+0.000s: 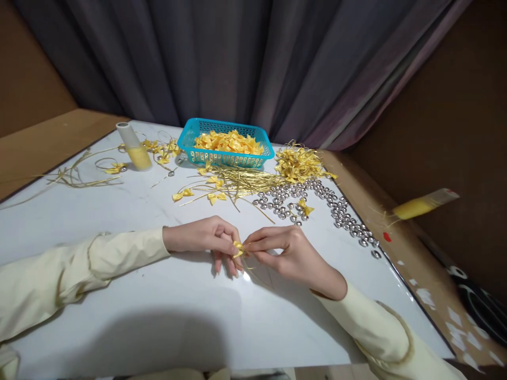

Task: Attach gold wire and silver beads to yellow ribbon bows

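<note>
Over the front of the white tabletop, my left hand (216,243) pinches a small yellow ribbon bow (238,249) between thumb and fingers. From the other side, my right hand (283,248) is closed at the bow's edge, its fingertips pressed together on a thin gold tie. Loose ends of the gold tie (257,275) trail below the fingers. My fingertips cover part of the bow and the exact grip on the tie. Beyond my hands lie a bundle of gold ties (249,181), loose yellow bows (216,198) and many small silver rings (281,198).
A blue basket (188,145) of yellow bows stands at the back. Right of it is a heap of bows with gold ties (299,162). A yellow-filled clear tube (137,150) stands back left; another tube (425,205) and black-handled scissors (481,301) are at the right.
</note>
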Motion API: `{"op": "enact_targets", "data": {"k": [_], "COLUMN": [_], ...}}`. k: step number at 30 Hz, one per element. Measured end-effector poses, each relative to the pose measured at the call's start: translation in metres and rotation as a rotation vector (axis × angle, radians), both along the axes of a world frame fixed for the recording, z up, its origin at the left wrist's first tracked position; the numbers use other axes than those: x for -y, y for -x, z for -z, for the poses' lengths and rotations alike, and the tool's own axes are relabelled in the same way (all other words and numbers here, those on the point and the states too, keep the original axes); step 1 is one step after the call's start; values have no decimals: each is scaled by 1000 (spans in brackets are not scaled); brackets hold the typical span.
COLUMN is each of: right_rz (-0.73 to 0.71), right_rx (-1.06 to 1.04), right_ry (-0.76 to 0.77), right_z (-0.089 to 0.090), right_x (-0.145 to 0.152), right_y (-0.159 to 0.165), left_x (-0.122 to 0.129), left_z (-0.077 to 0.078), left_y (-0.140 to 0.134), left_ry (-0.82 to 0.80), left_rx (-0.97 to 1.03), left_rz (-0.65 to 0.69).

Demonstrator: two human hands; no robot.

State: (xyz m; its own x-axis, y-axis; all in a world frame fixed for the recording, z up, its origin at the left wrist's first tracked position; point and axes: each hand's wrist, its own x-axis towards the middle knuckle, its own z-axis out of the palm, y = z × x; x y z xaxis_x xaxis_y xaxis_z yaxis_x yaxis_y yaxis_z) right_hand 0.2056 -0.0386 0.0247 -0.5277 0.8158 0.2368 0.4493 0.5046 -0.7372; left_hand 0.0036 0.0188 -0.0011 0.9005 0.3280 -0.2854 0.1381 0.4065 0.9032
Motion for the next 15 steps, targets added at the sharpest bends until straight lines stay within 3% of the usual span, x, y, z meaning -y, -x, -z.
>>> {"op": "enact_targets", "data": {"k": [15], "right_rz": [-24], "right_rx": [7], "right_ry": [-65], "right_z": [1], "right_x": [0], "right_y": [-1], "left_x": [-3], "left_z": [-2], "left_y": [0], "left_ry": [40], "left_rx": [13], "left_rz": [20]}}
